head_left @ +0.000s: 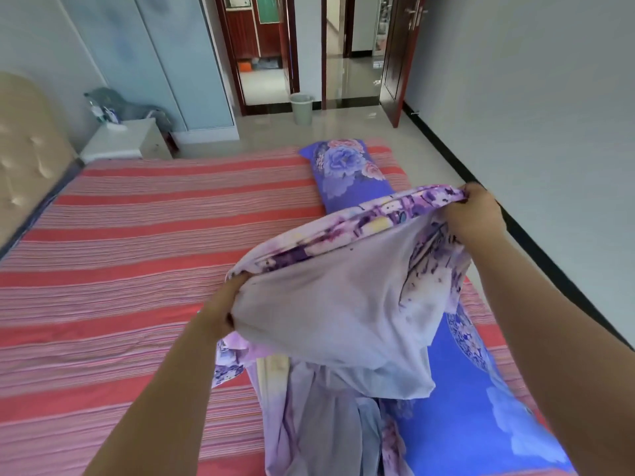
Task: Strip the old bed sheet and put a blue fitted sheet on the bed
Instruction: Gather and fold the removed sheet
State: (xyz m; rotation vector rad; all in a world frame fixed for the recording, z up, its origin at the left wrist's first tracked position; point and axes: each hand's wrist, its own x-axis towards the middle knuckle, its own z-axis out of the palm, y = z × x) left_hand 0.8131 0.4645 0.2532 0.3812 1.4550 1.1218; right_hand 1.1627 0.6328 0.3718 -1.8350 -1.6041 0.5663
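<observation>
Both hands up over the foot end of the bed, holding 1 edge of a lilac floral sheet (pixel 343 304) stretched taut between them. Left hand (pixel 223 314) low and near, fingers curled round a bunched corner of the cloth; right hand (pixel 476 214) higher and farther out, fingers pinching the other end of the same hem. Held edge running on a diagonal from lower left to upper right, pale reverse side facing the camera, printed side folded over along the top. Rest of the sheet hanging below the hands and piling on the mattress close to the body. Probably the old sheet mid-fold or mid-gather, already off the bed; not certain from 1 view. Red striped mattress cover (pixel 137 252) bare across most of the bed, well apart from the cloth on the left side. Blue floral fabric (pixel 474 407) lying flat under and to the right of the hanging sheet, nearer the right hand; likely the blue fitted sheet, though no elastic edge visible. Purple floral pillow (pixel 347 173) beyond the held edge, near the far side of the bed, partly hidden by it. Both forearms extended forward, the right reaching farther. Next move likely to turn on bringing the 2 corners together or dropping the bundle aside to free the blue fabric. Padded headboard (pixel 27 159) at far left.
</observation>
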